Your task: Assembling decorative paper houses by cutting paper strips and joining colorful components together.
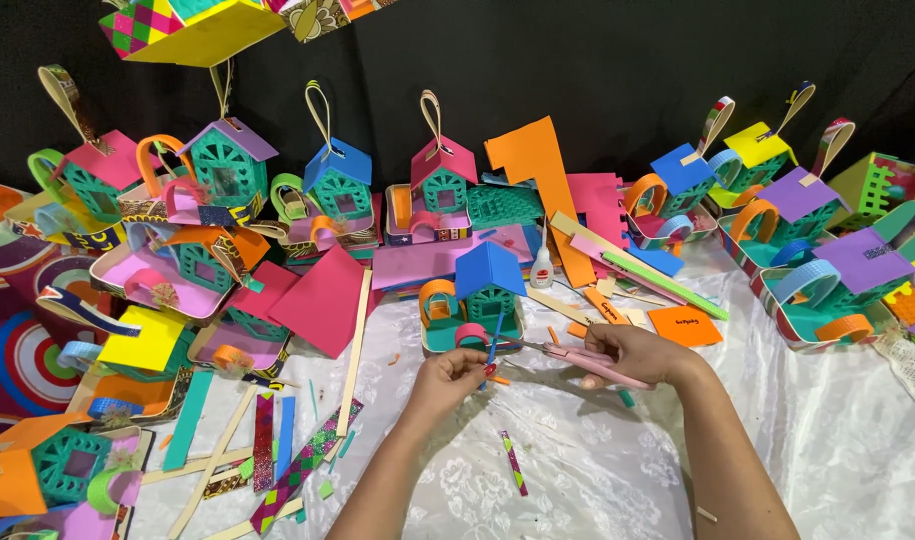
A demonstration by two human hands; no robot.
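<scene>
Head view, over a white cloth (598,450) strewn with craft scraps.

Left hand (448,378): fingers curled together, pinching the lower end of a thin blue strip (495,340). The strip stands nearly upright, tilted slightly right, its top end in front of the blue-roofed house (483,290).

Right hand (633,355): closed around the handles of pink scissors (578,358). The scissors lie roughly level and point left toward the strip; the blade tips meet the strip just above the left fingers. Whether the blades are parted or shut on the strip cannot be told.

Both hands sit near each other at centre, above the cloth, just in front of the blue-roofed house, which stands on a teal tray with an orange loop (438,298) at its left.

Surroundings: a white glue bottle (542,268) stands just behind and right of that house. A large orange foam piece (540,175) leans behind the bottle. An orange card (685,325) lies right of the right hand. A patterned strip (514,463) lies on the cloth between the forearms. More small houses with coloured roofs and hanging loops line the black backdrop (598,60), left and right. Long wooden and glitter strips lie at lower left.
</scene>
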